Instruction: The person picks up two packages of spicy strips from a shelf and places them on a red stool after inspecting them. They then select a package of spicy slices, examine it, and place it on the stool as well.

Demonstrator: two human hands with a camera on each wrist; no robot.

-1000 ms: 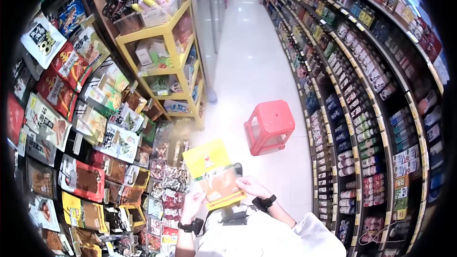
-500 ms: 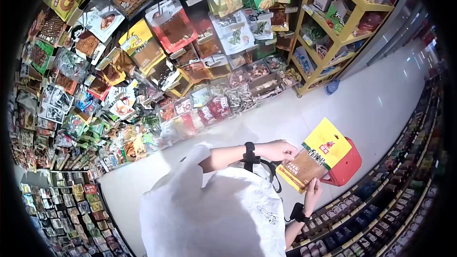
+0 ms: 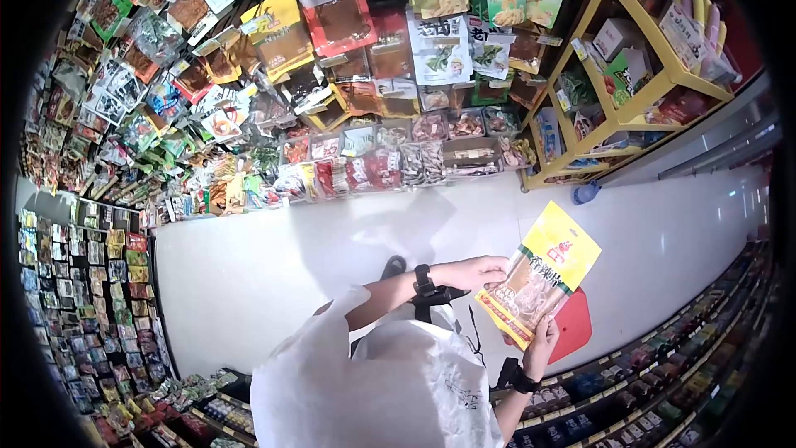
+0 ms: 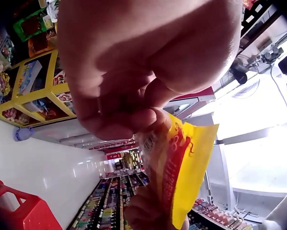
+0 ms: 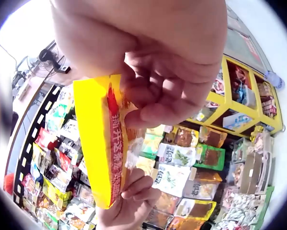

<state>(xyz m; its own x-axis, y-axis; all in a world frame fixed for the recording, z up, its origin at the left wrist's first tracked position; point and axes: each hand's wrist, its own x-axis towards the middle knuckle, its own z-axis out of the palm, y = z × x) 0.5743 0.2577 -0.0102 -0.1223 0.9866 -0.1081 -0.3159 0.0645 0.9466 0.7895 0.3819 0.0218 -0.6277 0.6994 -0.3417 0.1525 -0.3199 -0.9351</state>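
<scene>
yellow packet (image 3: pixel 564 245) is held up in front of the person, hiding part of a red stool (image 3: pixel 572 328) in the head view; the left hand (image 3: pixel 479 272), fingers curled, pinches one side edge low down; the right hand (image 3: pixel 541 347), also curled, pinches the opposite side; glare crosses the clear window (image 3: pixel 531 289), seemingly brownish behind

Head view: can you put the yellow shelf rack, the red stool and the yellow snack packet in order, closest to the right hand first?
1. Yellow snack packet: held at its edge by the right hand.
2. Red stool: on the floor, just right of that hand in the picture.
3. Yellow shelf rack: farthest, at the picture's upper right.
</scene>
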